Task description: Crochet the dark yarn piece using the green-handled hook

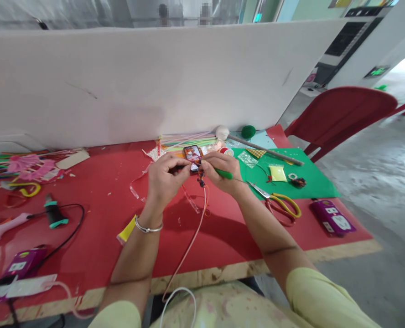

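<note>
My left hand [166,176] is closed, thumb and forefinger pinched together in front of a phone [191,151]. What it pinches is too small to name. My right hand [223,166] is closed around a slim tool with a green handle [224,174] and a thin metal shaft. The tool's working tip is hard to make out between the hands. Just below the fingertips hangs a small dark, multicoloured piece [201,178], perhaps of yarn. A pink cable [192,237] runs from beneath it to the table's front edge. The phone's lit screen is partly covered by my fingers.
Scissors [274,198] lie right of my right hand, by a green sheet [315,182] with a yellow packet [277,173]. A purple box [332,217] sits near the right edge. Pink pipe-cleaner shapes [31,166] and a black-teal tool [55,212] lie left. A white board [137,86] stands behind.
</note>
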`<state>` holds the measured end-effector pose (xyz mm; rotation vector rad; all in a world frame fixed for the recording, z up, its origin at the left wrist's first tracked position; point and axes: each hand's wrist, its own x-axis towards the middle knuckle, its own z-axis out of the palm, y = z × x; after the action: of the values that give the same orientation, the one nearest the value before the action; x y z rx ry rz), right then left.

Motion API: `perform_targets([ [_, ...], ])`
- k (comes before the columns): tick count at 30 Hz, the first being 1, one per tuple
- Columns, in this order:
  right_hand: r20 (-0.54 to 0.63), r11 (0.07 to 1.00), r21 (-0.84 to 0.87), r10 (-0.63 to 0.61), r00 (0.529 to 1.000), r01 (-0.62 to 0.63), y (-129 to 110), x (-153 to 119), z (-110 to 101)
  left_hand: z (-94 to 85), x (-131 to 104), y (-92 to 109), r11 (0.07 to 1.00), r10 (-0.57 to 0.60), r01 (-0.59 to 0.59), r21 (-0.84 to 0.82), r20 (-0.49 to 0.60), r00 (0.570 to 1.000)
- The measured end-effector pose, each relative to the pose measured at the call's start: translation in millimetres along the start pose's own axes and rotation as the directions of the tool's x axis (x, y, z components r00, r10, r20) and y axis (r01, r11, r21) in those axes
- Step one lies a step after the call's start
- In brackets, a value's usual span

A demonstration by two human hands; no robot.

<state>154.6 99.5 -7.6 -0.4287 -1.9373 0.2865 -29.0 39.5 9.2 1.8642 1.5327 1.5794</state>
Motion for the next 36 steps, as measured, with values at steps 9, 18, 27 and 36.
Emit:
perform_targets([
  [9, -0.058, 0.985, -0.106, -0.146, 0.988, 0.139, 4, -6, 6, 3.3, 5, -11, 0.736, -0.376, 0.412, -0.538, 0.181, 0.909],
  [18, -0.083, 0.996, -0.051, -0.082, 0.993, 0.078, 5, -6, 5, 11.0, 0, -6, 0.979, -0.091, 0.096, -0.179, 0.039, 0.995],
  [27, -0.082, 1.000, 0.026, -0.004, 0.997, 0.006, -1, 0, 4, 24.7, -2, -6, 0.897, -0.151, 0.144, -0.418, 0.014, 0.988],
  [36, -0.034, 0.996, -0.065, -0.069, 0.997, 0.067, 1, -4, 7, 27.6, 1, -6, 0.824, -0.298, 0.193, -0.533, -0.117, 0.948],
])
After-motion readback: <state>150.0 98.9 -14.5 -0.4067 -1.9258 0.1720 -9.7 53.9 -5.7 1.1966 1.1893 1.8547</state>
